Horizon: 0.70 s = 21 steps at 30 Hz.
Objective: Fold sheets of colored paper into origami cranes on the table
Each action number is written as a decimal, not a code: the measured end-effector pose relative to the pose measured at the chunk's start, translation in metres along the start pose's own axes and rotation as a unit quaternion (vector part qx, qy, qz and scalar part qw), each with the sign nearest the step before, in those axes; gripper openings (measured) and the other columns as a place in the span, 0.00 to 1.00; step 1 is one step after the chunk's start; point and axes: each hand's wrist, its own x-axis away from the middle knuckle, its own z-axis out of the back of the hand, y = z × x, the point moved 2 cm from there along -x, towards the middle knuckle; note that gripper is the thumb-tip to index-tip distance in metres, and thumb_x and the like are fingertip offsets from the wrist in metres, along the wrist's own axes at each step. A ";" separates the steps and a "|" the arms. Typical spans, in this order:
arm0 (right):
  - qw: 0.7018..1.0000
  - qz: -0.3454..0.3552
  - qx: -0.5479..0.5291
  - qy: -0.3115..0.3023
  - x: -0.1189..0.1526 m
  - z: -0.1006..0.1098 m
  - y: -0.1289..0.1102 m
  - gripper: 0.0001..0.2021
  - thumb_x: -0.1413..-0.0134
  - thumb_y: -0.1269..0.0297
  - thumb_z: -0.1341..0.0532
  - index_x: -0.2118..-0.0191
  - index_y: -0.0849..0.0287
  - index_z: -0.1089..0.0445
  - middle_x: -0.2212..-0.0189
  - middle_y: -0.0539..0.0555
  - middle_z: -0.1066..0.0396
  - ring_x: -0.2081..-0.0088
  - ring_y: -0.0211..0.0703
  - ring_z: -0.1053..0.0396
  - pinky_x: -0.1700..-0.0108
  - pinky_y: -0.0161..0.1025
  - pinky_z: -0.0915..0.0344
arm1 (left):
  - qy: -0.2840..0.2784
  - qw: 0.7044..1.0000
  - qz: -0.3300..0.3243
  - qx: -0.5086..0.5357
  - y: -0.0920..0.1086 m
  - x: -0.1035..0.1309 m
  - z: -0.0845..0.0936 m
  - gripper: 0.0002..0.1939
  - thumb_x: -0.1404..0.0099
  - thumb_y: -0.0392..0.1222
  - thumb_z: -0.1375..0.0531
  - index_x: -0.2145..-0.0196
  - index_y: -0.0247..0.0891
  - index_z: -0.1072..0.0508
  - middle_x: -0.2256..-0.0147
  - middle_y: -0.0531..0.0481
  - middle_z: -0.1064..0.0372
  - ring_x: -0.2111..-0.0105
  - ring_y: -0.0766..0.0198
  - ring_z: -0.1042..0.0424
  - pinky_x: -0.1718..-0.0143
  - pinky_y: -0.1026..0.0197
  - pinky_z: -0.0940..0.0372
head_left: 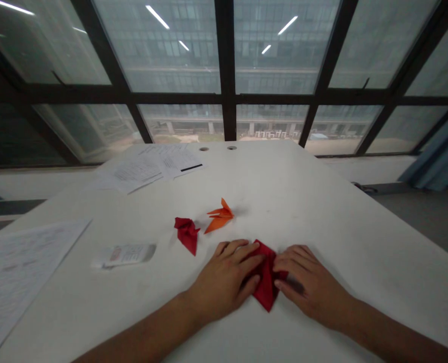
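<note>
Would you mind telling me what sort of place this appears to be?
Probably an office or study room: a white table bears printed papers, and large framed windows face another building.

Printed sheets [140,169] overlap at the far left of the white tabletop [322,212], near two round cable holes [232,147]. Another sheet [27,272] and a small whitish packet [129,254] lie closer. Beyond stand dark-framed windows [227,60]; a blue curtain [441,156] hangs right.
</note>
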 end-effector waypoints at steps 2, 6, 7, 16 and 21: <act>0.998 0.040 0.030 -0.023 -0.001 0.000 -0.006 0.09 0.35 0.66 0.39 0.51 0.54 0.27 0.55 0.55 0.24 0.51 0.51 0.31 0.45 0.53 0.36 | 0.007 1.000 0.007 0.006 -0.001 0.000 -0.001 0.25 0.27 0.45 0.44 0.35 0.45 0.37 0.35 0.48 0.36 0.36 0.49 0.40 0.35 0.43 0.46; 0.997 0.050 0.054 -0.034 -0.001 0.001 -0.010 0.11 0.35 0.67 0.39 0.49 0.54 0.27 0.54 0.56 0.25 0.50 0.51 0.32 0.44 0.55 0.36 | 0.028 0.999 0.025 0.018 -0.003 0.001 -0.003 0.29 0.28 0.46 0.43 0.32 0.41 0.43 0.36 0.43 0.36 0.36 0.50 0.40 0.35 0.44 0.45; 0.996 0.055 0.056 -0.031 -0.001 0.001 -0.010 0.11 0.35 0.67 0.39 0.49 0.54 0.26 0.53 0.56 0.25 0.50 0.51 0.32 0.44 0.55 0.35 | 0.039 0.999 0.032 0.020 -0.003 0.001 -0.003 0.30 0.28 0.47 0.43 0.32 0.40 0.43 0.36 0.42 0.37 0.36 0.50 0.40 0.36 0.43 0.44; 0.995 0.076 0.060 -0.001 0.002 -0.004 -0.006 0.11 0.35 0.69 0.40 0.50 0.57 0.27 0.52 0.57 0.24 0.49 0.51 0.31 0.43 0.54 0.34 | 0.085 0.983 0.125 0.102 -0.007 -0.003 0.004 0.11 0.27 0.44 0.45 0.51 0.40 0.29 0.64 0.49 0.28 0.60 0.55 0.31 0.51 0.48 0.38; 0.997 0.050 0.051 -0.003 0.001 -0.004 -0.007 0.10 0.36 0.70 0.40 0.51 0.59 0.27 0.52 0.58 0.25 0.49 0.50 0.31 0.43 0.54 0.33 | 0.059 0.975 0.078 0.200 -0.012 -0.004 0.011 0.15 0.28 0.34 0.51 0.58 0.42 0.24 0.66 0.53 0.26 0.61 0.61 0.29 0.49 0.52 0.40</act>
